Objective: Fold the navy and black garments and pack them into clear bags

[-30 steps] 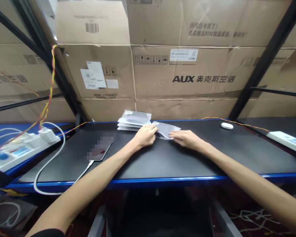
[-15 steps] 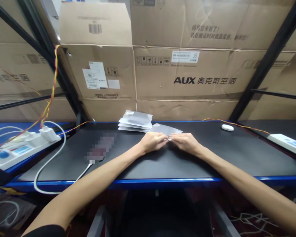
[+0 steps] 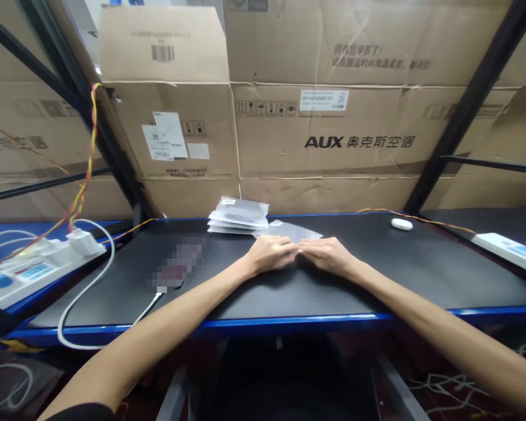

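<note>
My left hand (image 3: 272,254) and my right hand (image 3: 326,257) meet low over the middle of the table, fingers closed and fingertips nearly touching. A tiny white bit (image 3: 300,251) shows between the fingertips, too small to name. Just behind the hands lies a flat frosted plastic bag (image 3: 291,230) with a small label; its near part is hidden by them. Left of it, several similar bags sit in a stack (image 3: 238,216), a white label on the top one.
A blurred-out dark phone-like device (image 3: 179,266) on a white cable lies at left. Plugs fill a power strip (image 3: 39,266) at far left; another strip (image 3: 511,251) is at right, near a white rounded case (image 3: 401,224). Cardboard (image 3: 359,128) walls the back between black posts.
The view has shifted slightly. My fingertips have come a little closer together, and less of the white bit shows between them. The bags have stayed in place.
</note>
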A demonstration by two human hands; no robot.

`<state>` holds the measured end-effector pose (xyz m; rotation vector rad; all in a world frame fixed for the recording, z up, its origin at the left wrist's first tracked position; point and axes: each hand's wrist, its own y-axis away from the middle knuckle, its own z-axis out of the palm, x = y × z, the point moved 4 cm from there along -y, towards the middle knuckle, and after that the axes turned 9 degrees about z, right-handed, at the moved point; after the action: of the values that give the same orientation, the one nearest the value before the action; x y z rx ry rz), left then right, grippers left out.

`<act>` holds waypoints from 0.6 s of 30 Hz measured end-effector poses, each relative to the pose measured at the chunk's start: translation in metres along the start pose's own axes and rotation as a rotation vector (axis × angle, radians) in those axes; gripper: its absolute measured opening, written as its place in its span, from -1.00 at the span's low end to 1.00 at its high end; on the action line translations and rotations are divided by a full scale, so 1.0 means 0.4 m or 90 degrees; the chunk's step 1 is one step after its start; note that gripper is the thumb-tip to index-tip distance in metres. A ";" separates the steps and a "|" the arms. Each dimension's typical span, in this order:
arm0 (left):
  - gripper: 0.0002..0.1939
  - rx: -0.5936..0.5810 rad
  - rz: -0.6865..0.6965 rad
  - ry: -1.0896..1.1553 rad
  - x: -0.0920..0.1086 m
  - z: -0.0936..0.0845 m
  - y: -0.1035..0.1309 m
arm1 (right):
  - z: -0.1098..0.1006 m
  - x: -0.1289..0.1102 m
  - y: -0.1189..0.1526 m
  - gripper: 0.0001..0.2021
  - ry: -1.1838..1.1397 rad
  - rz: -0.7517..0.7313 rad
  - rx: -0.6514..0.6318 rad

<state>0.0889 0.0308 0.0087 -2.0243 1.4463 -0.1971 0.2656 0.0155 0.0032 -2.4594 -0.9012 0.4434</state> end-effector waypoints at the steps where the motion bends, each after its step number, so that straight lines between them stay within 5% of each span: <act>1: -0.75 -0.005 0.003 -0.003 0.000 0.002 0.000 | -0.001 0.000 0.003 -0.75 -0.003 -0.014 0.004; 11: -0.77 -0.099 0.132 -0.085 -0.043 -0.021 0.029 | -0.042 0.010 0.068 -0.74 0.014 -0.118 0.036; 18: -0.82 -0.128 0.097 -0.082 -0.100 -0.036 0.059 | -0.077 0.027 0.114 -0.74 -0.022 -0.112 0.055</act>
<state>0.0482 0.0561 0.0160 -2.0289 1.5828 0.1459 0.3110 -0.0179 0.0030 -2.2773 -1.0800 0.4546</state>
